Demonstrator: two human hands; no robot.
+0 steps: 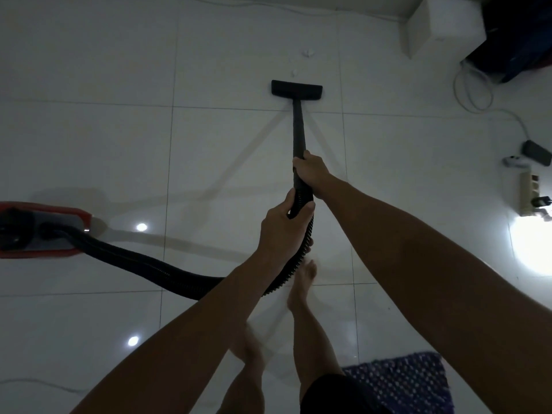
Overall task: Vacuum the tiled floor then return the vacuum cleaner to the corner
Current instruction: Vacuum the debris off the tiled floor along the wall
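Observation:
A black vacuum wand runs forward from my hands to a flat black floor head resting on the white tiled floor. My right hand grips the wand higher up. My left hand holds the lower handle where the ribbed black hose begins. The hose curves left to the red and grey vacuum body at the left edge. Small white scraps lie just beyond the floor head.
A white box and a dark bag stand at the back right. White cables, a power strip and small devices lie along the right side. A blue patterned mat sits by my bare feet.

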